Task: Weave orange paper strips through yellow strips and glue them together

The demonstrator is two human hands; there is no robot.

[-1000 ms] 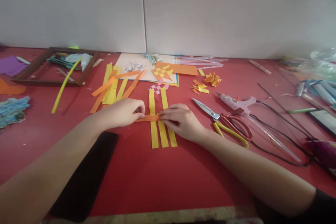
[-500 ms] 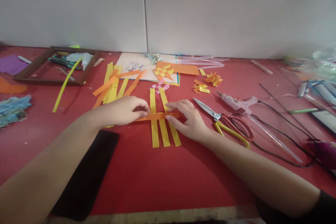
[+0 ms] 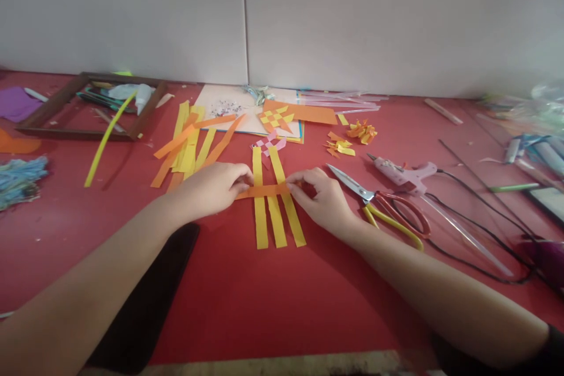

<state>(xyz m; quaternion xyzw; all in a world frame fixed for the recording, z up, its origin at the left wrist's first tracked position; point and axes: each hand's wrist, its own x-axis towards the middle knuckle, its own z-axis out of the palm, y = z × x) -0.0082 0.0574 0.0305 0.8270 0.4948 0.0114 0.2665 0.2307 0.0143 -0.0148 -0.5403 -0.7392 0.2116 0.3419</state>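
An orange paper strip (image 3: 265,191) lies crosswise over yellow paper strips (image 3: 261,223) on the red table. My left hand (image 3: 220,187) pinches the orange strip near its left end, thumb and forefinger together. At the right, my right hand (image 3: 319,195) has thumb and forefinger closed on the same strip, beside the rightmost yellow strip. The orange strip passes over the left yellow strip and covers the top of the middle one. Just beyond the yellow strips sits a small pink woven paper piece (image 3: 269,142).
Scissors (image 3: 352,183) and a pink glue gun (image 3: 403,176) with its cord lie on the right. Loose orange and yellow strips (image 3: 191,144) are left of centre. A dark phone (image 3: 150,299) rests under my left forearm. A brown frame (image 3: 79,134) stands back left.
My right hand has gone from spread fingers over the strips to a pinch on the orange strip, slightly further right. My left hand keeps its hold.
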